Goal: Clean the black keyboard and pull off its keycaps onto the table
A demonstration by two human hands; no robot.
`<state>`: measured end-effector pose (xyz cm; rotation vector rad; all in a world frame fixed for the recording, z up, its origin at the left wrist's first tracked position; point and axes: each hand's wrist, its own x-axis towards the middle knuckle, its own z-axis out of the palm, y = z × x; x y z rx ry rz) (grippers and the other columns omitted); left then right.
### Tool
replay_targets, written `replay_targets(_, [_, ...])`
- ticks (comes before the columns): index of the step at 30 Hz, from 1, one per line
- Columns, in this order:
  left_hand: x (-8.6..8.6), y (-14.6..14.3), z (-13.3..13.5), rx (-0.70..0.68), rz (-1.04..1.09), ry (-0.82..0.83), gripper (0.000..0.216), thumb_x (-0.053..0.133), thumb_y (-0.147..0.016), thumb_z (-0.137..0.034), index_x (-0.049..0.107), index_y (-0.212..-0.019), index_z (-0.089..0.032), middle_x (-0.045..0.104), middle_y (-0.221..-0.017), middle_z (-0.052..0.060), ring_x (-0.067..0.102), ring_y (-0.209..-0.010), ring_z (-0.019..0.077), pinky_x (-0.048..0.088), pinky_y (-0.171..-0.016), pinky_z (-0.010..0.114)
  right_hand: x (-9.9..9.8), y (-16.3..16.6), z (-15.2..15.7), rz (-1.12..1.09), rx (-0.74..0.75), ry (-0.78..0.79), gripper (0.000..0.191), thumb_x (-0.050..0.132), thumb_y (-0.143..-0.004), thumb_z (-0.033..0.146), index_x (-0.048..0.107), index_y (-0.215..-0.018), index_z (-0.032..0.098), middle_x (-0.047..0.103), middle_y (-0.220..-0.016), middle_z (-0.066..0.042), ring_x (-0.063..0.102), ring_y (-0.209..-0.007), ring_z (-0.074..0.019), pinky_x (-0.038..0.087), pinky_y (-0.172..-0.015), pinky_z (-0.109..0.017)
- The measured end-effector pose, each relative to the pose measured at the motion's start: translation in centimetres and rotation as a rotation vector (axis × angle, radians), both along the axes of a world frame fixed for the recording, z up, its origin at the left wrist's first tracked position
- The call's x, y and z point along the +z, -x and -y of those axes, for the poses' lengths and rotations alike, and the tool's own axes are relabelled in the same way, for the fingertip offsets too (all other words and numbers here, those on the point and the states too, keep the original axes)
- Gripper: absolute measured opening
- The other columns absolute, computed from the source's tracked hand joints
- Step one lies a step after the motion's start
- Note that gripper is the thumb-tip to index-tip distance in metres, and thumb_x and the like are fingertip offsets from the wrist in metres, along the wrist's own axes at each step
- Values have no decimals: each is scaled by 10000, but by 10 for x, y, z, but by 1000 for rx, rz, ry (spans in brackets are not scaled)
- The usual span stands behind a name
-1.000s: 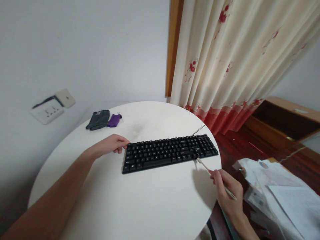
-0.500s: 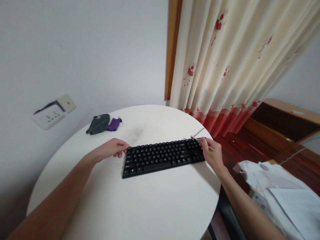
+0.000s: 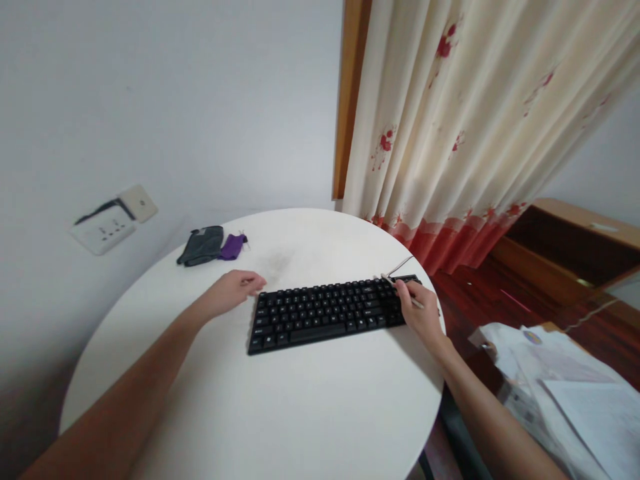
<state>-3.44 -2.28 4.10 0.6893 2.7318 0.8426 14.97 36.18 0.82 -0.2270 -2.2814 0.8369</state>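
Note:
A black keyboard [image 3: 325,310] lies across the round white table [image 3: 280,407], its thin cable running off the far right corner. My left hand [image 3: 231,292] rests at the keyboard's left end, fingers curled against its corner. My right hand [image 3: 419,312] lies over the keyboard's right end, pinching a thin pale stick [image 3: 395,285] whose tip points at the upper right keys.
A grey pouch [image 3: 202,245] and a purple pouch [image 3: 231,245] lie at the table's far left edge. A wall socket [image 3: 103,229] is on the left wall. A flowered curtain [image 3: 465,133] hangs behind. Loose papers [image 3: 560,380] are piled low at the right.
My right hand came up from off the table's right edge onto the keyboard's right end, carrying the stick. The left hand stayed at the left end.

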Motion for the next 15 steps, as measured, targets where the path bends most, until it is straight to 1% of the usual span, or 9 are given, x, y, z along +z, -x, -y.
replay_targets(1, [2,-6,-6,38,-145,-18,513,414,-872,-584,708,-997,-183,720,-1055,94,644,-1010,276,498,-888,370,-1,0,0,-9,1,4,477,438,-963,472,672,-706,145,593,-603,-33,478,-555,-146,324,-547,-278])
replay_targets(2, [4,-14,-14,38,-271,-30,537,389,-894,-588,682,-1103,-189,681,-1186,98,599,-1122,284,448,-987,395,-2,0,1,-19,1,8,484,436,-962,480,670,-702,146,592,-601,-34,475,-554,-146,325,-545,-278])
replay_targets(4, [7,-35,-31,-88,-439,-18,572,410,-904,-610,611,-1256,-206,576,-1364,90,491,-1276,280,337,-1109,418,-3,0,2,-36,1,17,492,437,-958,494,663,-690,148,588,-595,-34,468,-552,-145,325,-541,-277])
replay_targets(5, [7,-47,-40,-179,-480,23,591,441,-891,-630,587,-1296,-225,519,-1428,81,432,-1331,286,298,-1136,437,-3,0,2,-39,1,21,494,438,-957,497,659,-684,149,583,-592,-32,464,-550,-144,323,-539,-277])
replay_targets(7, [5,-71,-57,-311,-507,112,645,509,-845,-672,530,-1364,-290,400,-1526,48,309,-1412,309,248,-1154,488,-4,0,2,-38,-3,26,490,439,-958,491,648,-676,150,570,-583,-24,452,-544,-139,315,-536,-276])
replay_targets(9, [2,-88,-70,-395,-518,171,719,581,-783,-699,491,-1395,-333,317,-1571,33,230,-1443,334,189,-1166,534,-4,-1,2,-28,-7,26,475,444,-961,473,633,-667,152,550,-575,-13,441,-542,-133,305,-537,-275])
replay_targets(11, [-4,-97,-77,-429,-519,202,768,629,-742,-699,482,-1402,-335,325,-1565,47,215,-1444,351,148,-1171,553,-4,-3,3,-20,-8,24,458,454,-962,454,611,-652,157,526,-568,-1,432,-543,-129,296,-540,-274])
replay_targets(13, [-9,-98,-79,-427,-514,223,779,662,-726,-671,479,-1404,-335,347,-1552,55,240,-1429,363,163,-1164,554,-4,-6,4,-16,-2,24,441,460,-964,436,597,-649,160,510,-571,7,426,-549,-126,291,-547,-274])
replay_targets(15, [-13,-95,-78,-418,-508,235,776,678,-728,-635,465,-1413,-339,358,-1543,53,280,-1407,362,207,-1151,538,-4,-10,5,-24,5,30,425,458,-969,421,595,-663,160,495,-579,12,416,-556,-124,288,-552,-275])
